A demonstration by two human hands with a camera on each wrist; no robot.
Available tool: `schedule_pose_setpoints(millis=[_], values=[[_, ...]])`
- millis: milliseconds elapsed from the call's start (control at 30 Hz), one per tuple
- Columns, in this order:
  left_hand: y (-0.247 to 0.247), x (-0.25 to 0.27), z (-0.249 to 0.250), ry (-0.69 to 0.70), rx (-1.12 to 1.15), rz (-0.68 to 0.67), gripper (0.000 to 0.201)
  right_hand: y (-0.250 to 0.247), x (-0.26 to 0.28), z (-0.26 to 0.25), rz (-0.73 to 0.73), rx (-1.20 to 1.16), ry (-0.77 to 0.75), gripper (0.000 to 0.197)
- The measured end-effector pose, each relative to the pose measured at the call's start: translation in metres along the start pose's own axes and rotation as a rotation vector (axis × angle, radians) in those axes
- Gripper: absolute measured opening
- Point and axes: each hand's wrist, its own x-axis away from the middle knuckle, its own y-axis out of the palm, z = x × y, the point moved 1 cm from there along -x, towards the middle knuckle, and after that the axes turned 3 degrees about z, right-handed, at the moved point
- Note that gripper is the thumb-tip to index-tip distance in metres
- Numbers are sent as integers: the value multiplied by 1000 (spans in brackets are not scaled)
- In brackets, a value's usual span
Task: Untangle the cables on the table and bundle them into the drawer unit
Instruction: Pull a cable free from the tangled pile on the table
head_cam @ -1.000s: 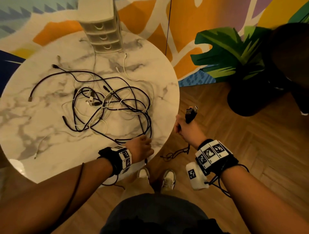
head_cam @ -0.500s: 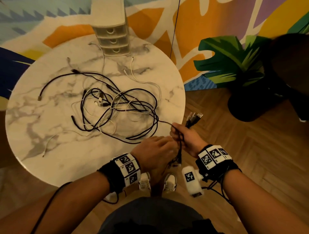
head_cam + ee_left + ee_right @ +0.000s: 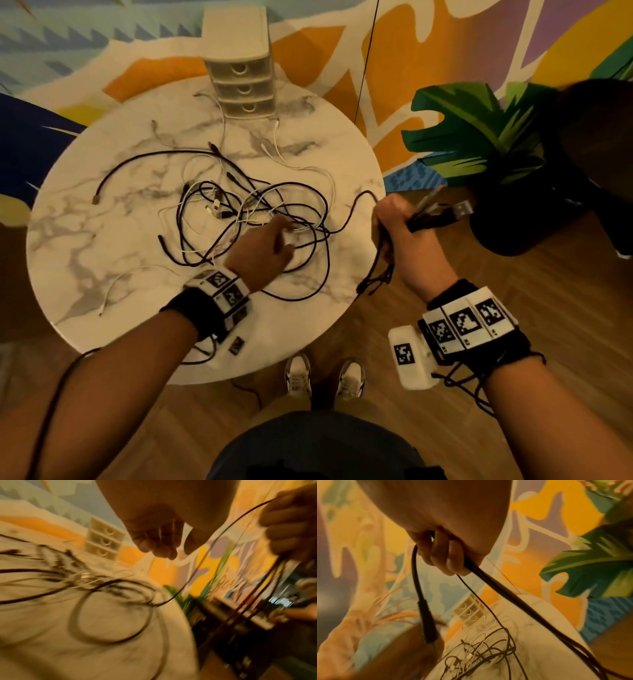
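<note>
Black cables (image 3: 416, 219) sit clenched in right hand (image 3: 400, 222); left hand (image 3: 265, 251), loosely curled, reaches the tangle (image 3: 253, 219). Yanking may tighten knots.

Big green-leafed plant in a dark round pot (image 3: 507, 226) on the wooden herringbone floor (image 3: 513, 342), colourful painted mural wall (image 3: 325, 51) behind, white sneakers (image 3: 298, 375) below

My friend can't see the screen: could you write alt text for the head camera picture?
Seen from above, a left hand reaches into tangled black and white cables on a round marble table, while the right hand grips a bunch of black cables beyond its edge. A small drawer unit stands at the far side.
</note>
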Motion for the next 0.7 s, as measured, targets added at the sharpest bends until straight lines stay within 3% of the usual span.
schedule_pose_setpoints(millis=[67,100,167,200,300,333,400,467,567,700], values=[[1,-6,37,140,290,23,46,14,6,-5,-127,60,-43,33],[3,-10,49,176,392,-48,47,20,9,-4,-188,71,-47,32],[10,-20,56,111,483,-244,26,28,17,2,-263,105,-67,28],[12,-27,51,26,466,-272,14,29,21,9,-278,124,-84,27],[-1,-44,27,-287,498,-61,25,27,30,39,-292,180,-46,24],[-11,-46,26,-301,553,49,27,27,31,54,-292,202,-1,25],[-26,-42,40,-192,663,194,28,25,31,83,-299,199,72,25],[-29,-25,69,-7,668,179,27,24,26,101,-302,132,150,26],[-7,15,93,235,459,-54,17,21,11,100,-221,23,317,33],[29,42,88,320,233,-314,17,22,-16,91,-135,-442,590,40]])
